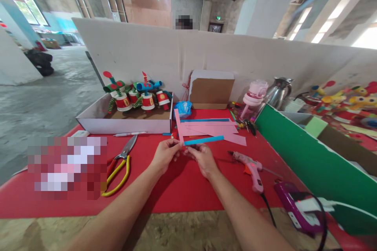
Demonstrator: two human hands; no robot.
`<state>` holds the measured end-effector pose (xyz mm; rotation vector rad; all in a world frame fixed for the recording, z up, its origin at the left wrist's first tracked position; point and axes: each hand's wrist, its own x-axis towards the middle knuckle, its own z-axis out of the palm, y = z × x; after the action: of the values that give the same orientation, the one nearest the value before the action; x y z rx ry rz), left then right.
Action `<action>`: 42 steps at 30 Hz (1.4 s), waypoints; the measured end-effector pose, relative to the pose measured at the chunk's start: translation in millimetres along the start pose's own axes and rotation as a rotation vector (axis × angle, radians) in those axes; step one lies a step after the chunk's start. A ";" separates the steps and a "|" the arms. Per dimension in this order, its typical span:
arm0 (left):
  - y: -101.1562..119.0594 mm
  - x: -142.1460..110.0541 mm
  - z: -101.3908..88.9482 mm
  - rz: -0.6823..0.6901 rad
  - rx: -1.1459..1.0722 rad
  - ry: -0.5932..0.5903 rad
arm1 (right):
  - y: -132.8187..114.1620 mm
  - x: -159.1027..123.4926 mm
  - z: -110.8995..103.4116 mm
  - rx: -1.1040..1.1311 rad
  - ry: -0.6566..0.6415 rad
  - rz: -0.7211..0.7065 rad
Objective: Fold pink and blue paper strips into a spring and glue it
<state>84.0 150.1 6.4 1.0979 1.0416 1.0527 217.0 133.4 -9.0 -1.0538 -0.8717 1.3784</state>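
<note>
My left hand [167,153] pinches the lower end of a pink paper strip [178,125], which stands up and away from me. My right hand [203,157] is closed at the near end of a blue paper strip [204,140], which points to the right. The two strips meet at a corner between my fingertips; whether they are stuck together I cannot tell. Just beyond my hands lie several loose pink strips [209,128] and another blue strip [206,120]. A pink hot glue gun [250,168] rests to the right of my right hand.
Scissors [120,166] with red and yellow handles lie at left, near a pen [129,133]. A white box [123,125] holds several paper-cup figures. At right stand a green-sided box [294,157] and a purple power strip [297,208] with cables. A pink bottle [253,98] stands behind.
</note>
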 end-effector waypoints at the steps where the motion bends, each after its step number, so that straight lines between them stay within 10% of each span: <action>1: 0.3 0.0 -0.1 -0.003 -0.035 -0.009 | -0.3 -0.1 0.4 0.053 -0.016 0.027; 42: -3.9 -1.8 5.6 0.006 -0.076 -0.027 | -1.2 -1.6 2.4 0.062 0.058 -0.007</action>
<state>89.7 146.8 3.6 1.0517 0.9698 1.0716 215.1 132.1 -6.9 -1.0377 -0.7846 1.3542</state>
